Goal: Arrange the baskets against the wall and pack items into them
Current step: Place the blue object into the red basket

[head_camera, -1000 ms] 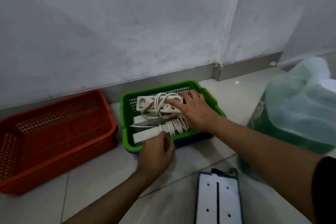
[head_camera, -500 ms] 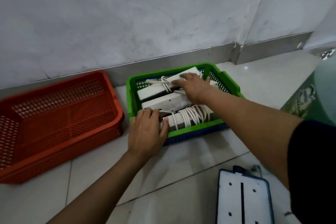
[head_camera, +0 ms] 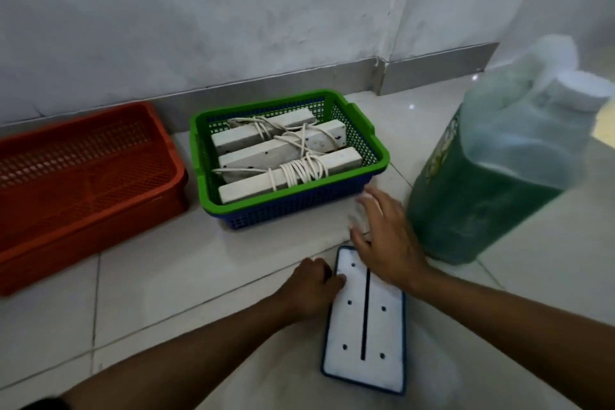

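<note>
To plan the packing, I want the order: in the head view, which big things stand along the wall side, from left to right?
Orange basket → green basket holding power strips → green liquid jug.

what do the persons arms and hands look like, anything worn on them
Both forearms are bare, with no watch, ring or glove visible on the left hand or the right hand. A bit of dark fabric, likely a short sleeve edge, shows at the lower left corner on the left arm.
</note>
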Demonstrator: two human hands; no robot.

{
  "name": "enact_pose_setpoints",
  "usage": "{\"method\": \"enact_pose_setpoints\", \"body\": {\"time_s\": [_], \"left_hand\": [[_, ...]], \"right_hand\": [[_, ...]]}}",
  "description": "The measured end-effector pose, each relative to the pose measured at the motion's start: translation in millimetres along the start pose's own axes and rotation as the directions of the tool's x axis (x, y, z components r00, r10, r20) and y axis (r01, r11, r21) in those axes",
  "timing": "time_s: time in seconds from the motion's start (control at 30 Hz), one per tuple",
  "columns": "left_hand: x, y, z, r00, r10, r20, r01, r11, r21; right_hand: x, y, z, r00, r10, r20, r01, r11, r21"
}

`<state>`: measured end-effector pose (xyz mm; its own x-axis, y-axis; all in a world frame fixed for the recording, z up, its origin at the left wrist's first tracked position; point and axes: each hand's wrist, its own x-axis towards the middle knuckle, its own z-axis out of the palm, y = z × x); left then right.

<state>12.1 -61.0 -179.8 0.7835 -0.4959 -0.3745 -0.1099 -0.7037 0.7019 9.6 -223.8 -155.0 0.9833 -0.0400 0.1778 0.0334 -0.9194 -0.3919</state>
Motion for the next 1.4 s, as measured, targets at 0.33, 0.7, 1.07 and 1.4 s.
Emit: {"method": "enact_pose_setpoints", "body": {"time_s": [0.33,0.7,1.07,1.4], "left_hand": [[-11.6,20.7,19.2,0.956,-0.280,0.090,0.292,0.861,-0.416],[-66.5,13.3,-110.1,0.995,-0.084,0.061,0.100,0.600,-0.794],[-122.7,-66.5,-247.3,0.641,-0.049,-0.766,-0.079,0.988,-0.130],[-101.3,-163.9,-253.0,0.608,0.096,-0.788,0.505,0.719,0.477]], "right_hand": [[-66.4,-8.4,5.2,0.782,0.535,0.321,-0.623,0.644,0.444],[5.5,-109.3,-23.5,0.948,0.302,0.104,-0.238,0.448,0.862],[80.4,-242.7,9.6,0.974,0.032,0.222,-0.193,0.622,0.759],[76.3,-257.2,89.9,0.840,-0.396,0.370,0.395,0.915,0.083]]}}
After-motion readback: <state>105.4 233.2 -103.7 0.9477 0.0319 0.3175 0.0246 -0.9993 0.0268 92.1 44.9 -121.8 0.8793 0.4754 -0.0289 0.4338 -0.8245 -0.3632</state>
